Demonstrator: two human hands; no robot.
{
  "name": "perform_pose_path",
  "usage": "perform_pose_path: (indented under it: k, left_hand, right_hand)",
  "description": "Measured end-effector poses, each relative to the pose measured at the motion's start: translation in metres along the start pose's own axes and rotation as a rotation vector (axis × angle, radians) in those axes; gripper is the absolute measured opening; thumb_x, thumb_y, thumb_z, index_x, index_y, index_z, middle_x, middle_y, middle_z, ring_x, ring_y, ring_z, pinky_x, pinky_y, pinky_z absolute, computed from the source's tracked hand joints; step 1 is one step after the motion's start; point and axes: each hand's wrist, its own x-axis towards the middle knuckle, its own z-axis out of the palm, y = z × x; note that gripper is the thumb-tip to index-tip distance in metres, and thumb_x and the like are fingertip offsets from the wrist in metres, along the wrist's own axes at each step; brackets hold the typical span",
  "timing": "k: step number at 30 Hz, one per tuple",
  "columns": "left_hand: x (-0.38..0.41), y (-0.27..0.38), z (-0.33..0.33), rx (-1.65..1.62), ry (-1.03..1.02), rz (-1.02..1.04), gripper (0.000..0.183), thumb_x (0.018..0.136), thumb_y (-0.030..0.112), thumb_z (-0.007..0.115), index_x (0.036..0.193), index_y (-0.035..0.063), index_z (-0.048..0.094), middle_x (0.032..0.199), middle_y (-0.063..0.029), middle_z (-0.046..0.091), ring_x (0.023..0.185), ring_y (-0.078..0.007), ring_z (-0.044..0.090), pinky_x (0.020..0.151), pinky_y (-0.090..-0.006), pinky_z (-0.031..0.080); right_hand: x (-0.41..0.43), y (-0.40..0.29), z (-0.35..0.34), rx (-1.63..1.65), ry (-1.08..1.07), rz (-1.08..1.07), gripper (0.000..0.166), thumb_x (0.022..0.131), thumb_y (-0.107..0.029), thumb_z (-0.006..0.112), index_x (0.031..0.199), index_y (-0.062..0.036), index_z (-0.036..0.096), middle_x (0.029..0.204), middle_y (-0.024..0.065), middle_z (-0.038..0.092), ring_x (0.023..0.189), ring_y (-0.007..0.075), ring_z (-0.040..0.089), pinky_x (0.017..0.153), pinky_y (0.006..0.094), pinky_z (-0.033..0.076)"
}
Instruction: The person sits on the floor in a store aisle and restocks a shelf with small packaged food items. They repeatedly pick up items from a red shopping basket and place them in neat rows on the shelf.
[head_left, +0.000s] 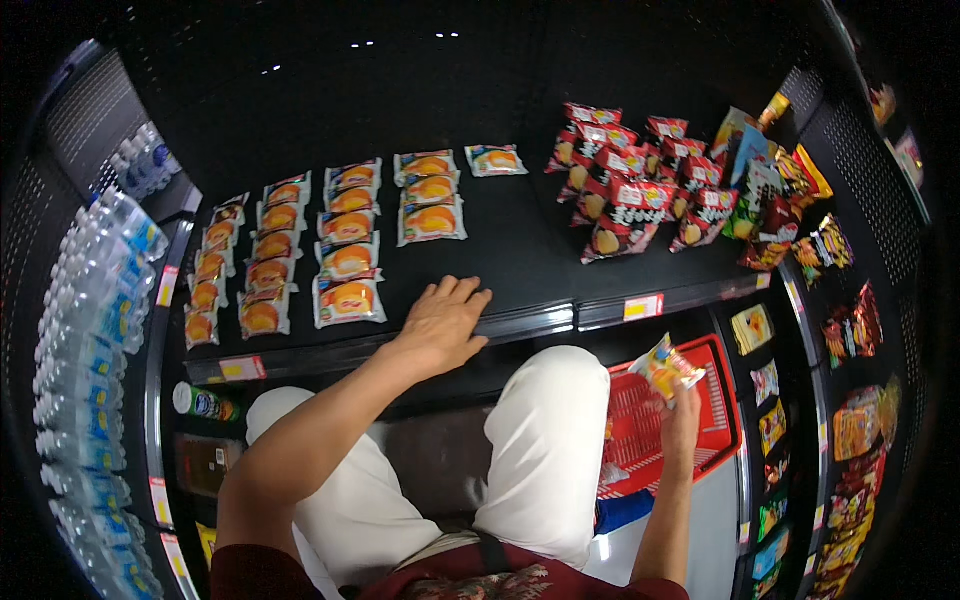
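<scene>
My left hand lies palm down on the front edge of a black shelf, fingers apart and holding nothing. Just left of it are rows of wrapped bread buns, packed in clear and white film. In my right hand is a small yellow-and-white snack packet, gripped by its lower end. The packet is over a red plastic shopping basket, which stands beside my right knee. A few items at the bottom of the basket are partly hidden by my leg.
Red-and-black snack bags stand at the shelf's right, beside mixed packets. Water bottles line the left side shelf. More snack packets fill the right shelves. A green canister sits below the front edge, near my left knee.
</scene>
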Motion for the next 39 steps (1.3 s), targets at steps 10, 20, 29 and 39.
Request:
perform_pose_path:
  k: [10,20,29,39]
  left_hand:
    - [-0.018,-0.011,-0.024,-1.017,0.365,-0.246,0.032,0.1,0.022,0.059,0.124,0.0015,0.058,0.099,-0.007,0.066,0.069,-0.0112,0.065,0.059,-0.0245,0.051]
    - [-0.023,-0.036,0.001,-1.273,0.47,-0.504,0.047,0.096,0.019,0.063,0.135,-0.0025,0.045,0.11,-0.0138,0.065,0.084,-0.0165,0.069,0.062,-0.0272,0.054]
    - [-0.013,-0.042,0.015,-1.038,0.498,-0.542,0.07,0.092,0.02,0.066,0.151,0.0032,0.031,0.114,-0.0169,0.066,0.092,-0.0199,0.068,0.075,-0.0301,0.053]
    - [0.001,-0.054,0.015,-0.886,0.468,-0.588,0.072,0.092,0.025,0.067,0.15,0.0017,0.033,0.102,-0.0188,0.071,0.091,-0.0191,0.069,0.08,-0.0289,0.052]
  right_hand:
    - [0.046,-0.081,0.205,-0.192,-0.469,-0.088,0.038,0.097,-0.027,0.058,0.122,0.0018,0.057,0.108,0.0114,0.068,0.093,0.0171,0.067,0.07,0.0308,0.059]
    - [0.089,-0.034,0.293,-0.629,-0.717,-0.063,0.039,0.09,-0.039,0.071,0.1,-0.0018,0.067,0.075,0.004,0.067,0.061,0.008,0.053,0.053,0.0257,0.039]
    - [0.109,0.003,0.31,-0.683,-0.641,-0.045,0.065,0.081,-0.036,0.079,0.116,0.011,0.053,0.079,0.0147,0.071,0.064,0.016,0.067,0.048,0.0283,0.052]
    - [0.117,0.002,0.318,-0.673,-0.611,-0.095,0.062,0.081,-0.032,0.079,0.117,0.0119,0.052,0.087,0.0167,0.068,0.065,0.018,0.066,0.049,0.0296,0.053]
